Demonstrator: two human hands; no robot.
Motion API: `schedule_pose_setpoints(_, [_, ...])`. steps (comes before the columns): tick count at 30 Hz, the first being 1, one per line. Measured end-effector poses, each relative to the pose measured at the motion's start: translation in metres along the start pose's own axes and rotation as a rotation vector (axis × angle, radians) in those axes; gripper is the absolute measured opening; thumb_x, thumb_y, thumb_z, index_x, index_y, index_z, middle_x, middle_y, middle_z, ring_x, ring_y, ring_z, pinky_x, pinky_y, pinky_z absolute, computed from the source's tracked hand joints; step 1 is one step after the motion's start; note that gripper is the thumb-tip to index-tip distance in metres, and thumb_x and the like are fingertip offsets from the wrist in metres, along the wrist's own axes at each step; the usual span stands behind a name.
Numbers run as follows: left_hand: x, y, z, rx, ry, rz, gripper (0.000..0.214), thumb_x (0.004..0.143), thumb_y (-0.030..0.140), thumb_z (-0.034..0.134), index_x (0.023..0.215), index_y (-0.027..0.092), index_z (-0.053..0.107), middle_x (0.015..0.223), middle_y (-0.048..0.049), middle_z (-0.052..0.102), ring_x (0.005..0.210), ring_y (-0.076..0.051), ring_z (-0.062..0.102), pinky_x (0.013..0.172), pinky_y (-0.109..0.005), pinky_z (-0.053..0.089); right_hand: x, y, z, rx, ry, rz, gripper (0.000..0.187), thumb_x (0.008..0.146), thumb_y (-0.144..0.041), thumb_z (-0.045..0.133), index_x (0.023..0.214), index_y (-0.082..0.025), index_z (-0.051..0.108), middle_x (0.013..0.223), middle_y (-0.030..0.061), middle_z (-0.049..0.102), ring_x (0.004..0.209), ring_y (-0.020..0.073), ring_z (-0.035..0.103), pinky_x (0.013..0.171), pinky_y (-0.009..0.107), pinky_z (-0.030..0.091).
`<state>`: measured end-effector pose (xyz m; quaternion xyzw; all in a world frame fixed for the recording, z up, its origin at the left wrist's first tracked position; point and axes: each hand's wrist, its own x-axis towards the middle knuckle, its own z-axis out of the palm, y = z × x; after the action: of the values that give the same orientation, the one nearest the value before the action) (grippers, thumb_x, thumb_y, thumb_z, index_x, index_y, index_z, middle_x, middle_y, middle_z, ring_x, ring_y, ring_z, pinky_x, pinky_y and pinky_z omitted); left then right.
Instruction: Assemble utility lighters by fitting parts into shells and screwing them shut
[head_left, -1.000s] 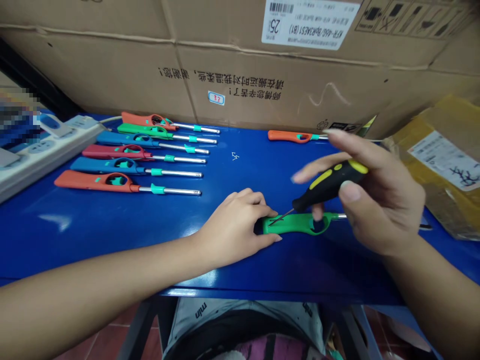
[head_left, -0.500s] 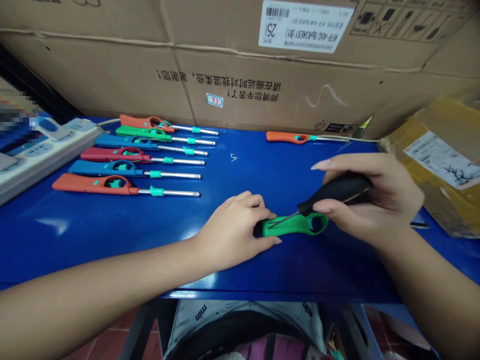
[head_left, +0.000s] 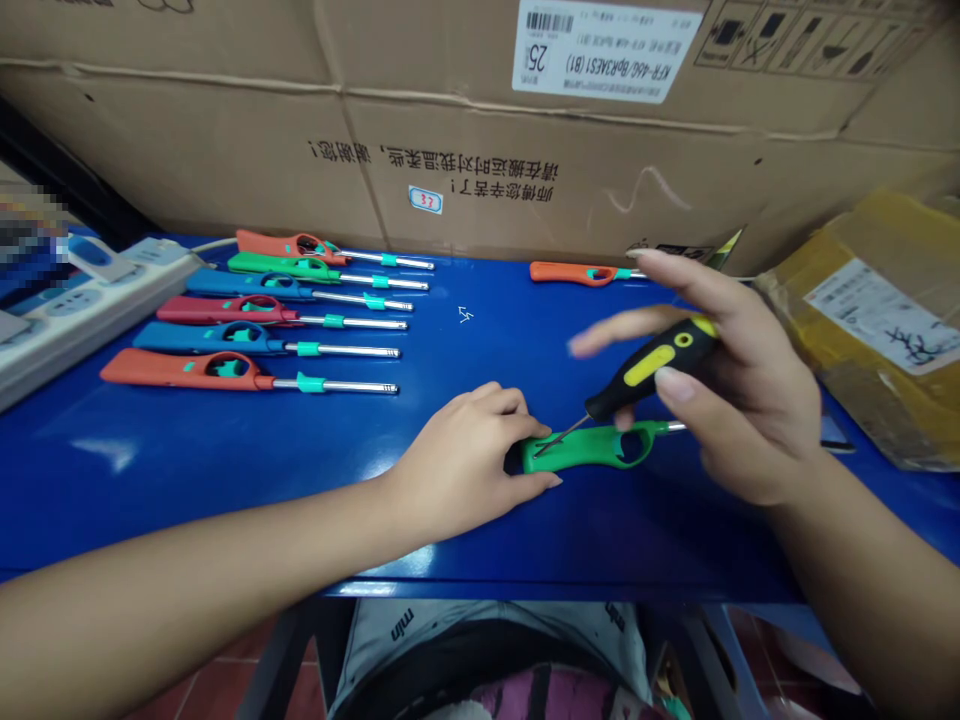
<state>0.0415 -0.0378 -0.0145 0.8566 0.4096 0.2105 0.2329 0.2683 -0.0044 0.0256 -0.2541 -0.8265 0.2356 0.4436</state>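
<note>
A green long-neck lighter (head_left: 592, 448) lies flat on the blue table, its metal tube pointing right. My left hand (head_left: 480, 445) grips the handle's left end between thumb and fingers. In my right hand (head_left: 757, 400) is a screwdriver (head_left: 652, 368) with a black and yellow handle, held slantwise. The thumb and palm bear on its handle while the forefinger and another finger stretch out, slightly blurred. The screwdriver's thin shaft slopes down to the left, and its tip meets the lighter's handle near the left end.
Several lighters in orange, green, blue and red (head_left: 229, 310) lie in a row at left, beside a white power strip (head_left: 142, 285). An orange lighter (head_left: 562, 272) lies at the back. A large carton (head_left: 450, 120) stands behind, and a taped box (head_left: 885, 320) at right.
My right hand's fingers have loosened and spread from the screwdriver, and its handle has turned so that yellow shows. My left hand and the green lighter have stayed in place.
</note>
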Motion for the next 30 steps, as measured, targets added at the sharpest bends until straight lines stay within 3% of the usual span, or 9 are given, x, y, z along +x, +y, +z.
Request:
schedule_pose_setpoints(4, [0.0, -0.001, 0.001, 0.012, -0.011, 0.002, 0.032, 0.084, 0.039, 0.076, 0.108, 0.018, 0.075, 0.093, -0.0044, 0.063, 0.089, -0.022, 0.058, 0.082, -0.037, 0.05, 0.001, -0.004, 0.0, -0.238, 0.106, -0.204, 0.05, 0.078, -0.032, 0.081, 0.126, -0.028, 0.067, 0.092, 0.0037, 0.075, 0.064, 0.0199, 0.069, 0.058, 0.034, 0.058])
schedule_pose_setpoints(9, [0.0, -0.001, 0.001, 0.01, -0.008, 0.002, 0.032, 0.085, 0.04, 0.076, 0.108, 0.019, 0.075, 0.092, -0.0041, 0.064, 0.089, -0.022, 0.058, 0.083, -0.038, 0.05, -0.002, -0.009, 0.001, -0.115, -0.018, -0.033, 0.059, 0.097, -0.035, 0.054, 0.154, -0.036, 0.037, 0.137, 0.0067, 0.064, 0.106, 0.0285, 0.072, 0.07, 0.039, 0.063])
schedule_pose_setpoints(11, [0.0, 0.0, 0.001, 0.014, -0.005, 0.0, 0.031, 0.085, 0.039, 0.075, 0.107, 0.018, 0.075, 0.093, -0.0042, 0.064, 0.089, -0.021, 0.058, 0.083, -0.038, 0.05, -0.002, -0.011, 0.003, -0.095, -0.016, -0.034, 0.065, 0.094, -0.034, 0.06, 0.154, -0.038, 0.036, 0.131, 0.0065, 0.068, 0.096, 0.0267, 0.074, 0.066, 0.038, 0.064])
schedule_pose_setpoints(15, [0.0, 0.001, 0.0, 0.024, -0.013, -0.001, 0.028, 0.086, 0.039, 0.074, 0.103, 0.018, 0.074, 0.092, -0.0044, 0.063, 0.089, -0.022, 0.058, 0.08, -0.037, 0.05, 0.0, -0.013, 0.006, -0.234, 0.085, -0.205, 0.061, 0.076, -0.037, 0.084, 0.134, -0.032, 0.062, 0.104, 0.0047, 0.078, 0.073, 0.023, 0.074, 0.066, 0.035, 0.064])
schedule_pose_setpoints(20, [0.0, 0.001, 0.0, 0.032, -0.004, 0.009, 0.028, 0.085, 0.04, 0.075, 0.103, 0.018, 0.074, 0.092, -0.0044, 0.063, 0.088, -0.022, 0.057, 0.08, -0.037, 0.05, -0.003, -0.019, 0.004, -0.098, -0.022, -0.101, 0.059, 0.095, -0.029, 0.055, 0.153, -0.032, 0.042, 0.141, 0.0043, 0.062, 0.109, 0.025, 0.07, 0.077, 0.037, 0.063])
schedule_pose_setpoints(22, [0.0, 0.001, 0.001, 0.034, -0.005, 0.008, 0.028, 0.086, 0.039, 0.074, 0.103, 0.018, 0.074, 0.092, -0.0043, 0.063, 0.088, -0.022, 0.057, 0.08, -0.036, 0.05, -0.003, -0.018, 0.004, -0.075, -0.003, -0.109, 0.059, 0.092, -0.021, 0.057, 0.15, -0.031, 0.046, 0.139, 0.0042, 0.064, 0.098, 0.0223, 0.073, 0.077, 0.037, 0.064])
schedule_pose_setpoints(24, [0.0, 0.001, 0.001, 0.036, -0.011, 0.007, 0.026, 0.087, 0.038, 0.073, 0.103, 0.018, 0.074, 0.091, -0.0043, 0.063, 0.088, -0.021, 0.057, 0.08, -0.036, 0.05, -0.003, -0.016, 0.003, -0.151, 0.022, -0.181, 0.053, 0.085, -0.022, 0.072, 0.137, -0.031, 0.061, 0.116, 0.0029, 0.076, 0.082, 0.0211, 0.075, 0.073, 0.034, 0.064])
schedule_pose_setpoints(26, [0.0, 0.002, 0.001, 0.037, -0.012, 0.009, 0.025, 0.087, 0.037, 0.073, 0.102, 0.018, 0.074, 0.091, -0.0042, 0.063, 0.088, -0.021, 0.057, 0.08, -0.036, 0.05, -0.002, -0.013, 0.003, -0.201, 0.035, -0.227, 0.052, 0.082, -0.027, 0.078, 0.132, -0.031, 0.065, 0.108, 0.0022, 0.078, 0.082, 0.0228, 0.076, 0.073, 0.035, 0.064])
schedule_pose_setpoints(30, [0.0, 0.002, 0.001, 0.035, -0.006, 0.014, 0.028, 0.086, 0.039, 0.075, 0.104, 0.018, 0.074, 0.092, -0.0042, 0.063, 0.089, -0.022, 0.058, 0.081, -0.038, 0.05, -0.001, -0.014, 0.005, -0.069, -0.009, -0.15, 0.056, 0.096, -0.024, 0.054, 0.151, -0.031, 0.045, 0.142, 0.0061, 0.062, 0.107, 0.0264, 0.072, 0.078, 0.04, 0.064])
